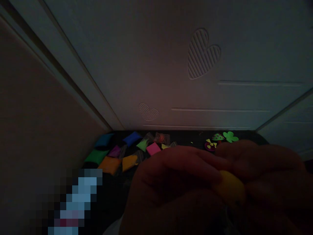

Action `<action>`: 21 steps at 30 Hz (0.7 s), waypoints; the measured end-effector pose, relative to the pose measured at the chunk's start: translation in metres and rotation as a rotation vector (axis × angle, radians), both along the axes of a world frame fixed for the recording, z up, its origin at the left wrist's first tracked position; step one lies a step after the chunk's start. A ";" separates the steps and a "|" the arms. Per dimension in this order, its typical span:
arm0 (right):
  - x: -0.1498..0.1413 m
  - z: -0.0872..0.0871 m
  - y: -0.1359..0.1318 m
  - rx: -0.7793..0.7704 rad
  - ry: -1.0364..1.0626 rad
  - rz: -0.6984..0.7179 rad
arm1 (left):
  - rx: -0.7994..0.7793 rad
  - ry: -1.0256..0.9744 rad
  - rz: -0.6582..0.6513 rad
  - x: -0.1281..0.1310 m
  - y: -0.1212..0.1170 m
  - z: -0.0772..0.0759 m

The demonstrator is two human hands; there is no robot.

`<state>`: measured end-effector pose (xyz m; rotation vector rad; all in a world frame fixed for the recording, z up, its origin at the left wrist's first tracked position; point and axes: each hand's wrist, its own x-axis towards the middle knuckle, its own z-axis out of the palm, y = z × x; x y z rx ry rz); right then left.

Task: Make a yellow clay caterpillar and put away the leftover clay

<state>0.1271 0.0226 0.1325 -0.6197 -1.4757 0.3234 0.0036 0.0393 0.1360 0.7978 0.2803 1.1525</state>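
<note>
While L hand (176, 173) pinches yellow lump (232, 187), R hand (271, 176), loosely uncurled, is in contact w/ it too.

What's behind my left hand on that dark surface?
Past your left hand, a pink piece and part of a pale yellow piece show above its upper edge. Anything lower is hidden by the hand.

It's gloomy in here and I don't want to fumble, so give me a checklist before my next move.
1. Yellow clay lump touched by the left fingers: ok.
2. Lump's underside sound: cannot tell, in shadow.
3. Right hand near the lump: ok, right beside it.
4. Light on both hands: not ok, very dark.
5. Orange packet in sight: ok, toward the left.
6. Green four-lobed piece untouched by right hand: cannot tell.
</note>
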 end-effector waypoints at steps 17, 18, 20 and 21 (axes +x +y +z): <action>-0.010 0.003 -0.001 0.015 0.035 -0.181 | -0.010 -0.004 0.069 0.004 -0.002 0.000; -0.010 0.003 0.000 0.007 0.044 -0.185 | -0.013 0.001 0.078 0.004 -0.002 0.001; -0.009 0.002 0.000 -0.018 0.037 -0.170 | -0.014 0.021 0.093 0.005 -0.002 0.002; -0.007 0.002 0.000 -0.026 0.021 -0.159 | -0.017 0.039 0.095 0.006 -0.001 0.002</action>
